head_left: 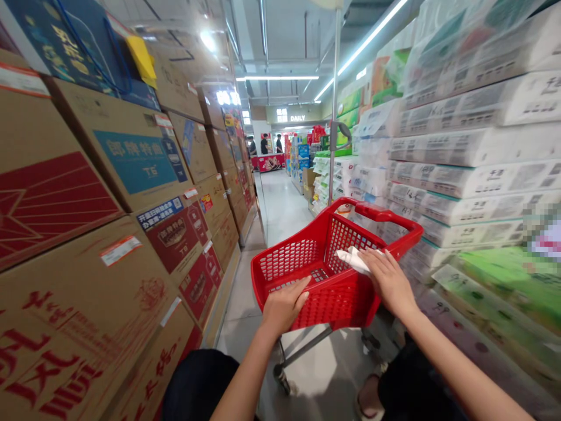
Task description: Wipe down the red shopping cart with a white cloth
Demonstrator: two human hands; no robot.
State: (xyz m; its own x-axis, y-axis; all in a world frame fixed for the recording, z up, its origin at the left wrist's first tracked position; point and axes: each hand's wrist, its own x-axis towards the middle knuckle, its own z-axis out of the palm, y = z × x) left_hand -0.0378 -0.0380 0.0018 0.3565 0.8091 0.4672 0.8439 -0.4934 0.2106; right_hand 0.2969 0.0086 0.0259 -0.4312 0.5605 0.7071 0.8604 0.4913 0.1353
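A red plastic shopping cart (307, 257) on a grey wheeled frame stands in the aisle right in front of me. My left hand (284, 305) rests on its near rim, fingers curled over the edge. My right hand (388, 278) presses a white cloth or tissue (353, 259) against the cart's right rim, just below the red handle (385, 216). The basket looks empty inside.
Stacked cardboard boxes (109, 234) wall the left side of the aisle. Wrapped packs of tissue paper (464, 169) pile high on the right, beside a metal pole (333, 99). The grey floor (280, 204) runs ahead to distant displays, where two people stand.
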